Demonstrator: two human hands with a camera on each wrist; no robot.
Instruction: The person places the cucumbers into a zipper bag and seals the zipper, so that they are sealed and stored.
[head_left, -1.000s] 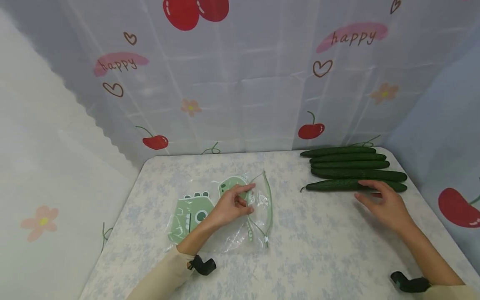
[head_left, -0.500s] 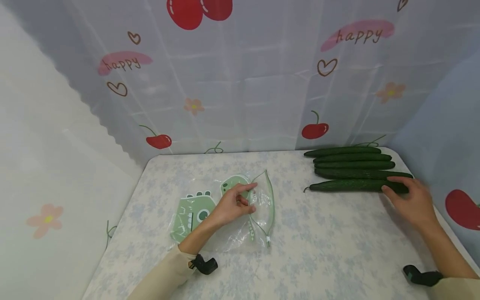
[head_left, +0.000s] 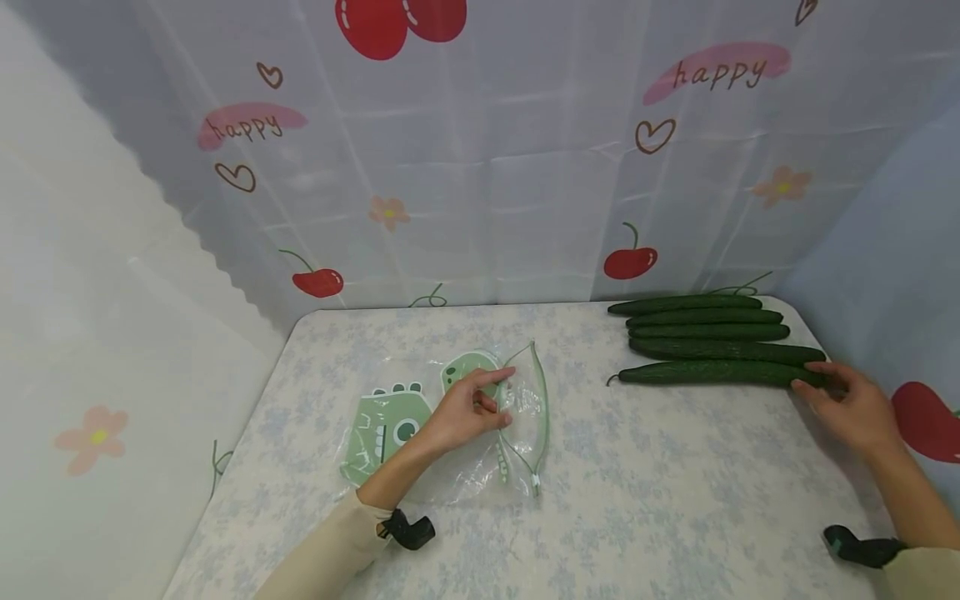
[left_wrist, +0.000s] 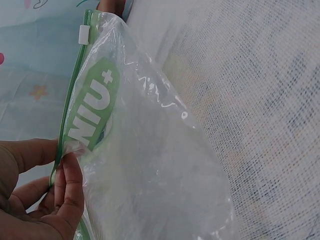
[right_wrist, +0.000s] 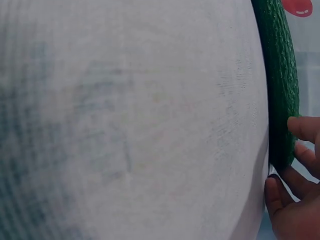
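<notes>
Cucumber (head_left: 708, 372) near table edge (head_left: 801, 323); bag (head_left: 401, 417) apart

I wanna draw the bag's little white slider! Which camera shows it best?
The left wrist view. The white slider looks big and uncovered, on the green zip of the bag. The head view shows it tiny, near the zip's lower end; the right wrist view doesn't show it.

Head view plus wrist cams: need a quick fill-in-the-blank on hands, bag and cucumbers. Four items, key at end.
The hand pinching the clear bag is the person's ____.
Of its left and right ends in the head view, the nearest cucumber is held at the ____.
Counting the held one, the head view shows ____ cucumbers.
The bag's zip slider is ____ in colour.

Missing words: left; right; five; white.
</notes>
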